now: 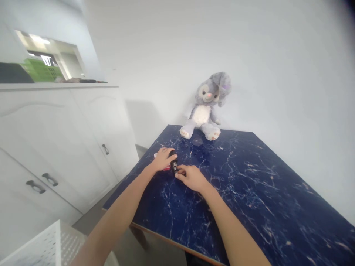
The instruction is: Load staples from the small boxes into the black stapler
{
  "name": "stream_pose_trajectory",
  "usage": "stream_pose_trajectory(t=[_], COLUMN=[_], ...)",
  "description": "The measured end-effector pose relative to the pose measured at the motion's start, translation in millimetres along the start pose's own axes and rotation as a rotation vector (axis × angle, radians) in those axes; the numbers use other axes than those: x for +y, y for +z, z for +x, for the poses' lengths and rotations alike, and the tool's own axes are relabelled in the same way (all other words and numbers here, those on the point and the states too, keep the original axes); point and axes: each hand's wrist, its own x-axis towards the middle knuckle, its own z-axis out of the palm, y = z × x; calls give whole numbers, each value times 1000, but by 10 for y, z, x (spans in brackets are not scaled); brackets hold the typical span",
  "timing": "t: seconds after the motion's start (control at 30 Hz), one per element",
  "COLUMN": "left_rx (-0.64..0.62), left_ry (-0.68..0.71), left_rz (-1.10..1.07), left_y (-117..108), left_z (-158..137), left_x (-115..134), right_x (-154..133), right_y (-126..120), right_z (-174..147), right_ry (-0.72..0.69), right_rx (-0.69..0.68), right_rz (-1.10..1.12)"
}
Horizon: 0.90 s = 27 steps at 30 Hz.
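Where the blue marbled table (249, 177) ends at its far edge, a grey plush toy (202, 113) sits: landmark. Nearer the wearer than the toy, leftward: left hand (162, 159), partly curled, gripping the far end of a black object (174, 166); right hand (192, 176), nearly closed, fingertips pinching its near end. Black object, silvery parts, judged light, stiff, perhaps slippery; best held by its long sides. Red-and-white item (167, 167), same side of toy, partly under left hand; identity unclear.

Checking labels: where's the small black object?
In the head view, the small black object is over the left part of the blue table, between the left hand and the right hand.
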Motion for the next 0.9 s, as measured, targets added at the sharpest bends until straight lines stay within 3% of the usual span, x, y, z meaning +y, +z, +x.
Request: stream_pose_trajectory(t=[0.47,0.9], left_rx=[54,100], left_ry=[-30,-61], left_rz=[126,100], left_y=[42,116], left_z=[53,37], left_x=[53,79], right_x=[138,55], right_y=[195,267], right_z=[60,201], right_ry=[92,153], right_rx=[227,204], right_rz=[-387,-664])
